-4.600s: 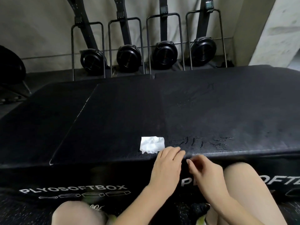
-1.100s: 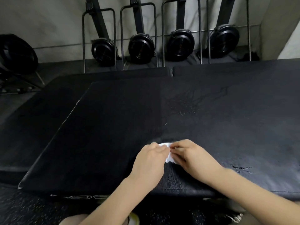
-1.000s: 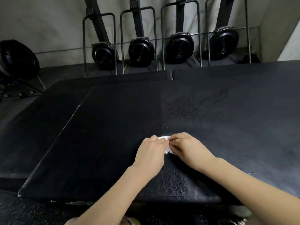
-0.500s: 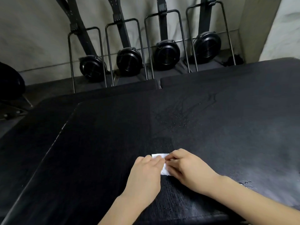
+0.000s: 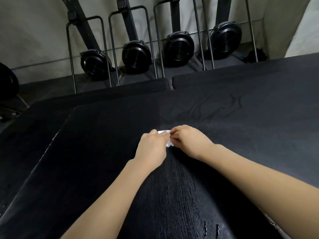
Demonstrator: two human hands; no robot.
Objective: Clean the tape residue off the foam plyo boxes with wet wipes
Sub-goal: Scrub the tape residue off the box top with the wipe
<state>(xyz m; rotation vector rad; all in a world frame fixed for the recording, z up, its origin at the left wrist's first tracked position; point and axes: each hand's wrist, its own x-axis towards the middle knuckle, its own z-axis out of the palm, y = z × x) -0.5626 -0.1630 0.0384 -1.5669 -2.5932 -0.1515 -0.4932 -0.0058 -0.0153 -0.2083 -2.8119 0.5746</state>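
Observation:
A black foam plyo box (image 5: 103, 144) fills the middle of the head view, its top dark and textured. A small white wet wipe (image 5: 168, 143) lies pressed on that top, mostly covered by my fingers. My left hand (image 5: 152, 149) and my right hand (image 5: 189, 141) meet over the wipe, both pinching it against the foam. Wet streaks (image 5: 181, 190) run from the wipe back toward me, and smeared marks (image 5: 222, 107) with small droplets show farther out on the box top.
A second black box top (image 5: 259, 75) adjoins at the back right, and a lower black mat (image 5: 25, 126) lies to the left. Several black fan wheels in metal stands (image 5: 136, 56) line the wall behind. A pale wall corner (image 5: 303, 26) stands at the far right.
Both hands have pushed the wipe farther away from me across the box top, leaving a longer wet trail. 4.6 s ago the wipe lay free near the front edge.

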